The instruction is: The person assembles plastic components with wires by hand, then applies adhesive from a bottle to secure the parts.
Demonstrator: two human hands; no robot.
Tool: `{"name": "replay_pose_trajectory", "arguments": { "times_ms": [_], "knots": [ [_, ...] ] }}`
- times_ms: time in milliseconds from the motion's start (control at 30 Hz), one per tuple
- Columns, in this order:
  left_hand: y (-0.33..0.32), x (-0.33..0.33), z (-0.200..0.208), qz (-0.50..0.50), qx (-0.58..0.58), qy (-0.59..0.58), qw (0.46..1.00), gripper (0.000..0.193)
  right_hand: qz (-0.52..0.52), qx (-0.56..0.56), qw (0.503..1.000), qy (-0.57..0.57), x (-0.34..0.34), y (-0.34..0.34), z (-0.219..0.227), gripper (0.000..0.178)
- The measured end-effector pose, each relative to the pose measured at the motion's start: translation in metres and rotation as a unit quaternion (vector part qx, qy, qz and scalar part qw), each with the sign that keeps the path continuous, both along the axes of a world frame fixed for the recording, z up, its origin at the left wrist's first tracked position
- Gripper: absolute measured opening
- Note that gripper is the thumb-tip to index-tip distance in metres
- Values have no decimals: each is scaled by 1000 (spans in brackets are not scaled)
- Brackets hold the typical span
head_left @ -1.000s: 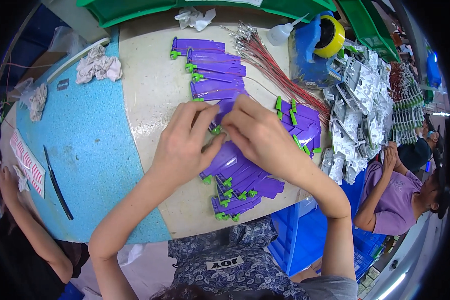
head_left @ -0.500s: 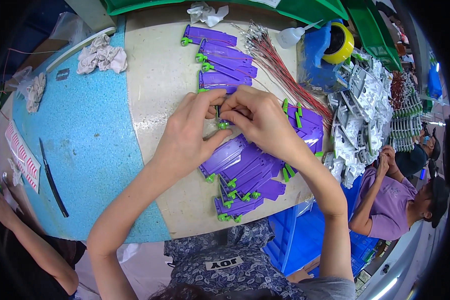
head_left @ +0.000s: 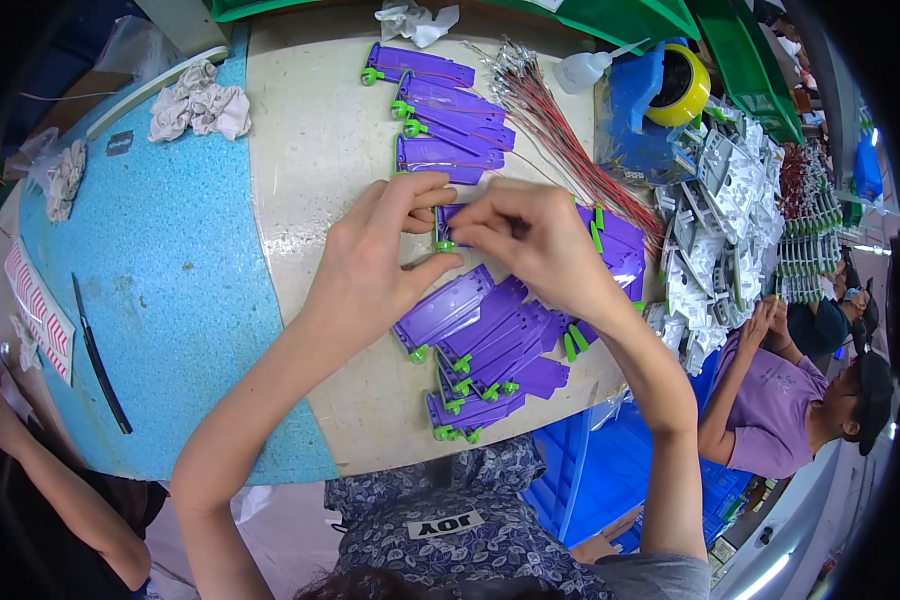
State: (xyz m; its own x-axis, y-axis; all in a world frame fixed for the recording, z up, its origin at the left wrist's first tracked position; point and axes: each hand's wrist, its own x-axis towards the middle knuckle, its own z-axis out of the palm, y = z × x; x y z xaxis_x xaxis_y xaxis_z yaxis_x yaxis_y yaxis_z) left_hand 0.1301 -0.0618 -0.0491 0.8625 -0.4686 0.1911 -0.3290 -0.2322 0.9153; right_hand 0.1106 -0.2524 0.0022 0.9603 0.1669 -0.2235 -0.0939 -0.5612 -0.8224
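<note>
My left hand (head_left: 375, 265) is closed around the green-tipped end of a purple plastic part (head_left: 444, 228), fingers above and thumb below. My right hand (head_left: 535, 240) is pinched just over that same end; what its fingertips hold, if anything, is too small to make out. Much of the held part is hidden beneath my right hand. Nearer to me lie several overlapping purple parts (head_left: 500, 335) with green end pieces. Beyond my hands, more purple parts (head_left: 450, 110) with thin wires on them lie in a column.
A bundle of red wires (head_left: 580, 150) runs along the right, by a white squeeze bottle (head_left: 582, 70) and a yellow tape roll (head_left: 682, 85). White plastic parts (head_left: 720, 220) are heaped beyond. On the blue mat (head_left: 180, 300) lie a black knife (head_left: 100, 365) and a crumpled cloth (head_left: 200, 105). Other people sit on both sides.
My right fingers have lifted and drawn slightly right, uncovering more of the held part's end. My left hand keeps its hold.
</note>
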Motion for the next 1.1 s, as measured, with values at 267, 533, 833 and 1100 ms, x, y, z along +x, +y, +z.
{"name": "replay_pose_trajectory", "arguments": {
  "times_ms": [267,533,833,1100],
  "knots": [
    [0,0,-2,1,-12,-3,1000,59,-6,26,999,-22,-16,0,-4,20],
    [-1,-1,0,4,9,-27,1000,50,39,-42,989,-133,-13,4,-6,15],
    [-3,2,4,-17,77,-180,980,32,-142,-96,980,-102,-4,-6,-16,11],
    [-5,29,9,-185,67,-253,947,28,-44,-239,903,-353,-6,-36,-3,10]
  ]
}}
